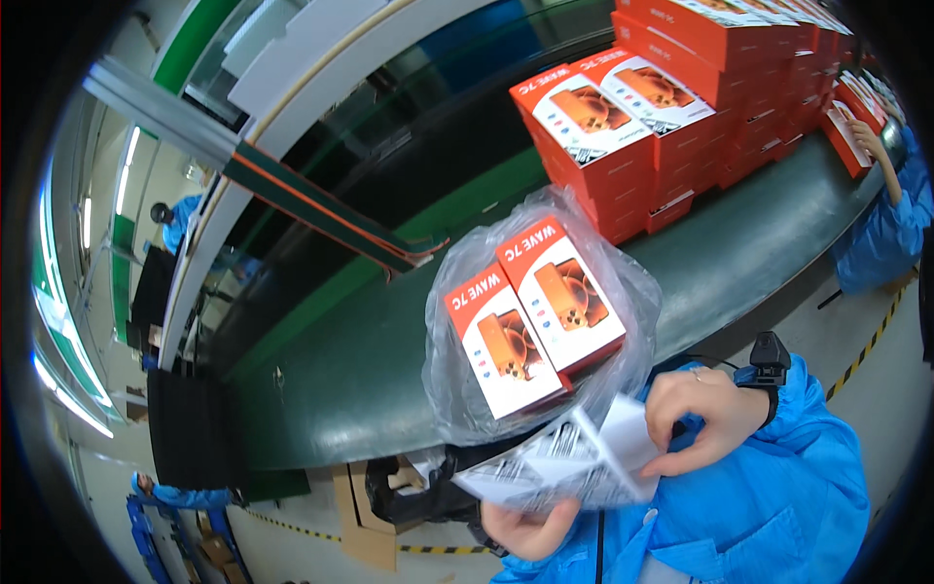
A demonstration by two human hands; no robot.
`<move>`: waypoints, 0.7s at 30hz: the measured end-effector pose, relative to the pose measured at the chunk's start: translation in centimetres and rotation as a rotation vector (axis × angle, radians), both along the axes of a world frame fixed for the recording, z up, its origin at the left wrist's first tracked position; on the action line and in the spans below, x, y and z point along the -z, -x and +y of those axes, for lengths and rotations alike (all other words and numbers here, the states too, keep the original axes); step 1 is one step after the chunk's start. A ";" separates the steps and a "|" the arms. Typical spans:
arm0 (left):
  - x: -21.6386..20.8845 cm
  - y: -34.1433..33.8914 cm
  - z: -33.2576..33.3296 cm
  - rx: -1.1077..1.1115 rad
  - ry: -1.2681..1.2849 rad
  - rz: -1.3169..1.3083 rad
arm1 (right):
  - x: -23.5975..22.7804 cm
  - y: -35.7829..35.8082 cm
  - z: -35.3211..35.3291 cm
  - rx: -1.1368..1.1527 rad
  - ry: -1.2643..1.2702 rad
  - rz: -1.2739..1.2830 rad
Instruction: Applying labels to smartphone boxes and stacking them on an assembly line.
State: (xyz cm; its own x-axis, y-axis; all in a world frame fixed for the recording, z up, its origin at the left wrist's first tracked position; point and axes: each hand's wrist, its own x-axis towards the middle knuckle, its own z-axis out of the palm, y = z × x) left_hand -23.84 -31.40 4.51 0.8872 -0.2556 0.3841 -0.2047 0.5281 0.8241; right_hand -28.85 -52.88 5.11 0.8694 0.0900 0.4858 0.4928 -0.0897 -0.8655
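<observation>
In front of my body I hold a sheet of white printed labels [545, 469], slightly blurred. My left hand [533, 530] grips its lower edge, with the thumb on top and the other fingers hidden below. At the sheet's right end, my right hand [705, 417] is closed, pinching a curled white part of it between thumb and fingers. Just beyond the sheet, an open clear plastic bag [443, 365] lies on the green belt. Inside it sit two orange-and-white phone boxes, a left one [504, 352] and a right one [564, 297], side by side.
Tall stacks of the same orange boxes [623, 185] stand on the conveyor belt [336, 394] at the far right. Beyond them, a co-worker's hand [866, 139] touches a box. A metal post [165, 107] rises at left. Cardboard [365, 526] lies below the belt.
</observation>
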 end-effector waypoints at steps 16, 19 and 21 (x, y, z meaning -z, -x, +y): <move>1.5 0.4 0.2 -0.204 -0.444 0.066 | 1.5 -2.0 3.6 0.314 0.395 -0.240; 2.4 -0.2 1.0 -0.173 -0.527 0.008 | 2.0 -2.4 3.8 0.276 0.359 -0.212; 3.2 -0.4 1.7 -0.177 -0.619 -0.128 | 1.9 -2.7 4.0 0.244 0.353 -0.184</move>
State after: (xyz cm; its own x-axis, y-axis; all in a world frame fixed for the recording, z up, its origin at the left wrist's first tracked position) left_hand -23.44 -29.74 1.27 0.8932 -0.3174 0.3186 -0.3619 -0.0870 0.9281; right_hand -26.20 -48.93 3.20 0.7877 0.0809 0.6107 0.5635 -0.4954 -0.6611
